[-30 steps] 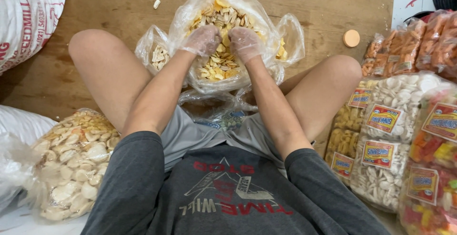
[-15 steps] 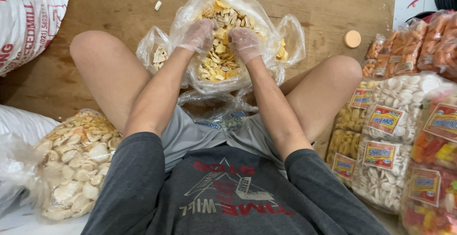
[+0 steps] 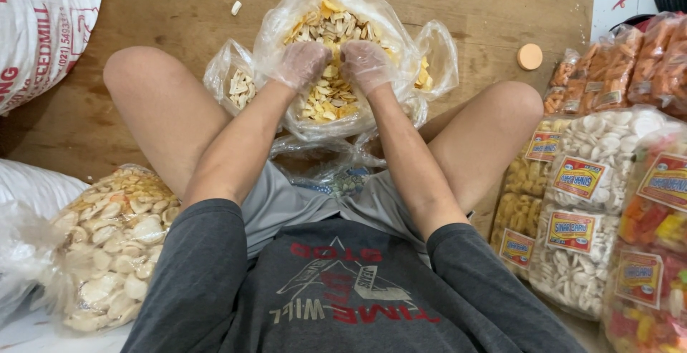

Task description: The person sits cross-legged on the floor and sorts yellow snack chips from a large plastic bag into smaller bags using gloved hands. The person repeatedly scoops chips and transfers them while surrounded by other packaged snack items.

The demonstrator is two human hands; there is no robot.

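A big clear plastic bag (image 3: 283,20) of yellow and beige crackers (image 3: 330,99) stands open on the wooden floor between my knees. Both hands wear thin clear gloves and are sunk into the crackers. My left hand (image 3: 300,62) and my right hand (image 3: 365,62) sit close together with fingers curled down into the pile. The fingertips are hidden among the pieces, so what they grip is unclear. A smaller bag of pale stick crackers (image 3: 237,85) leans against the big bag on the left.
Another small bag (image 3: 435,56) sits at the right of the big one. Sealed labelled cracker packs (image 3: 594,203) are stacked at right, a bag of white crackers (image 3: 114,238) lies at left, and a white sack (image 3: 43,24) at top left. An orange lid (image 3: 529,57) lies on the floor.
Both hands shifted slightly within the crackers: apart half a second ago, now back together near the middle of the bag.
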